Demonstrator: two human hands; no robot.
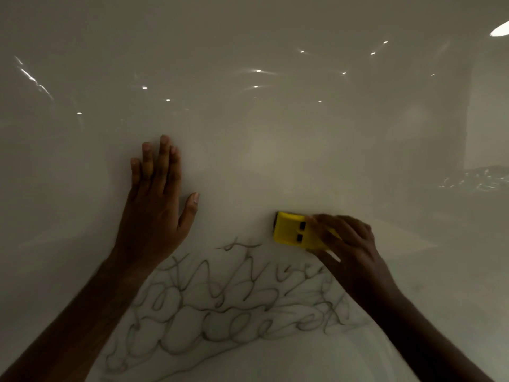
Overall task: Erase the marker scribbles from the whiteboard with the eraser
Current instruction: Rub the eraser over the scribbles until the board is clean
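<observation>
Scribbles [220, 304] sprawl low on the whiteboard [261, 133], nearest us. Right hand [349, 249] grips the yellow eraser [294, 232] just above them; left hand [154, 210] lies spread flat. Risk: light, hurried strokes could smear ink, leaving grey ghosting.

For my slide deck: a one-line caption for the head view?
Right hand holds a yellow eraser above grey scribbles; left hand flat on the whiteboard.
</observation>
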